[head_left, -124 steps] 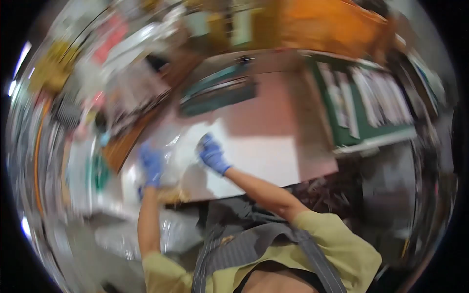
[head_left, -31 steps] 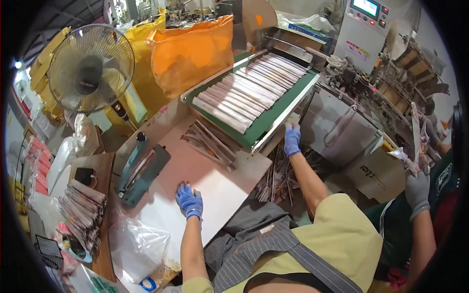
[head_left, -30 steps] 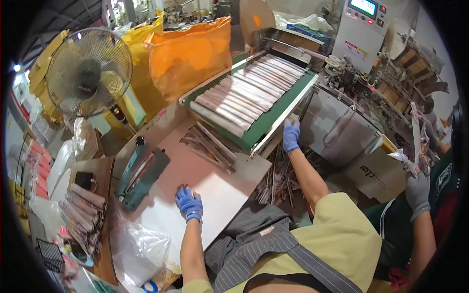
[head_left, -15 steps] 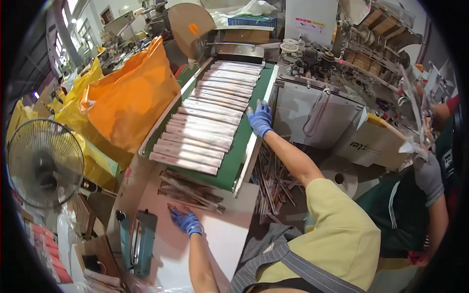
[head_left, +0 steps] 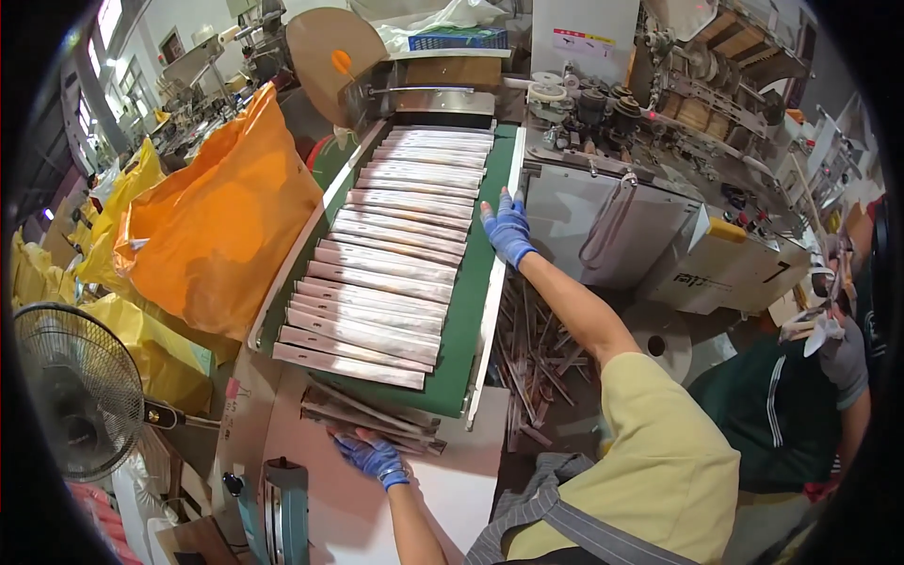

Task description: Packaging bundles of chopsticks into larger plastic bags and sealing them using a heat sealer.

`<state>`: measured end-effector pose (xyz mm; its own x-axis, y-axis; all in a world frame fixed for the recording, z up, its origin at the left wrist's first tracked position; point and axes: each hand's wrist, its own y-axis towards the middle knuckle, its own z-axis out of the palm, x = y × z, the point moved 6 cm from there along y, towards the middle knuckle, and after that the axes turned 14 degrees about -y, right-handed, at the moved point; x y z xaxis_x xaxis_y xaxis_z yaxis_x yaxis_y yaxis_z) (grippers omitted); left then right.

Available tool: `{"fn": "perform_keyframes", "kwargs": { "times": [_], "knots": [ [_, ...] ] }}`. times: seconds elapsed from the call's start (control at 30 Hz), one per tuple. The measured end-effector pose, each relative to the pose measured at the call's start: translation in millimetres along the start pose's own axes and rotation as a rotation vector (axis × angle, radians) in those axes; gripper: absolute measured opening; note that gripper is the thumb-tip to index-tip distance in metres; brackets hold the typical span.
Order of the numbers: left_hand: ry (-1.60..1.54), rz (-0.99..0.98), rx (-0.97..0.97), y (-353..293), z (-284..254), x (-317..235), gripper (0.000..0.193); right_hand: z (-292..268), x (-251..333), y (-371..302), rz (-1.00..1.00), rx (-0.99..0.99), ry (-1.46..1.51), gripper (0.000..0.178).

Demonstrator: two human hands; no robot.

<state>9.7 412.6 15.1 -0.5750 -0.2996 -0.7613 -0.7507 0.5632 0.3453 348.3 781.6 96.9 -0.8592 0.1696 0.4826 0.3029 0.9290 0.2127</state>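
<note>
Long, thin pale packets lie crosswise in an overlapping row on a green conveyor belt. My right hand, in a blue glove, rests fingers apart at the belt's right metal rail, holding nothing. Below the belt's near end, a small pile of similar long packets sits on a pale board. My left hand, also gloved in blue, is stretched out flat at the pile's near edge. Its fingertips reach the lowest packets; whether they press on them is hard to see.
A teal device and a fan stand at left, below an orange bag. Loose strips heap beneath the right rail. Machinery fills the far right. A co-worker's gloved hand holds strips there.
The whole view has shifted a little. My left hand has moved closer to the pile's near edge. The right hand stays at the rail. The co-worker's gloved hand has shifted.
</note>
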Motion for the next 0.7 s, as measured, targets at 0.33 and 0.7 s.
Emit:
{"fn": "perform_keyframes", "kwargs": {
  "times": [0.33, 0.7],
  "knots": [
    [0.01, -0.025, -0.013, -0.2, 2.8, 7.4, 0.068, 0.6, 3.7, 0.7, -0.055, -0.042, -0.041, 0.071],
    [-0.026, -0.052, -0.002, -2.7, 7.9, 10.3, 0.066, -1.6, -3.2, 2.0, -0.05, -0.062, -0.046, 0.07]
  ]
}}
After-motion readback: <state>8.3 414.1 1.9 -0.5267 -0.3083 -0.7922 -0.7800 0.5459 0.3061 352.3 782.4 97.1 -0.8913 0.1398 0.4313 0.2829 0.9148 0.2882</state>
